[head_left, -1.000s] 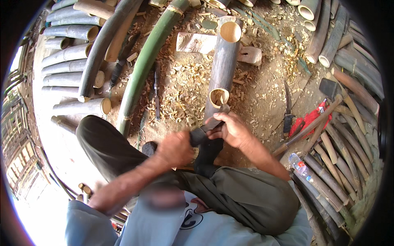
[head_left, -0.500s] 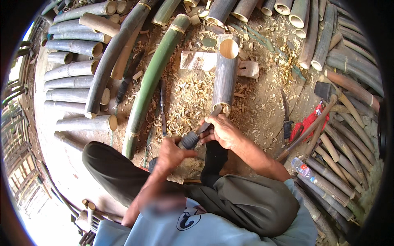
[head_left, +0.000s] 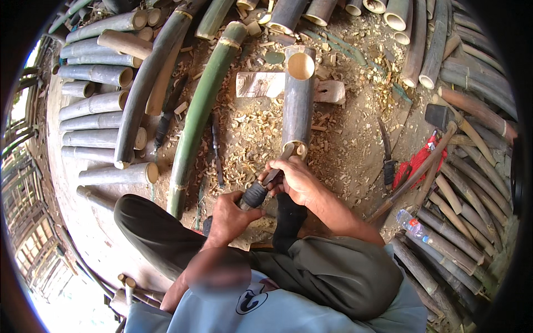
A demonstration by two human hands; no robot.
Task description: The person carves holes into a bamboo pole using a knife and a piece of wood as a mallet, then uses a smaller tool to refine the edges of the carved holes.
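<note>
My left hand (head_left: 229,216) is closed around the butt end of a chisel-like blade with a black-wrapped handle (head_left: 256,195). Farther up, my right hand (head_left: 294,178) grips the metal part, fingers wrapped round it. The blade's tip (head_left: 287,150) meets the near rim of a grey bamboo section (head_left: 297,116). That section points away from me, a large round opening cut in its upper side near the far end. It rests across a pale wooden block (head_left: 260,84). My fingers hide much of the blade.
A long green bamboo pole (head_left: 201,114) lies to the left, beside a dark narrow tool (head_left: 216,144). Grey bamboo pieces (head_left: 102,122) line the left side. On the right lie a curved knife (head_left: 385,141), red cloth (head_left: 412,165), a plastic bottle (head_left: 412,224) and stacked sticks. Shavings (head_left: 252,127) cover the ground.
The view has shifted slightly. My left hand, blurred before, now shows sharply at the handle's end. Both hands keep their hold, and the blade stays at the bamboo's near rim.
</note>
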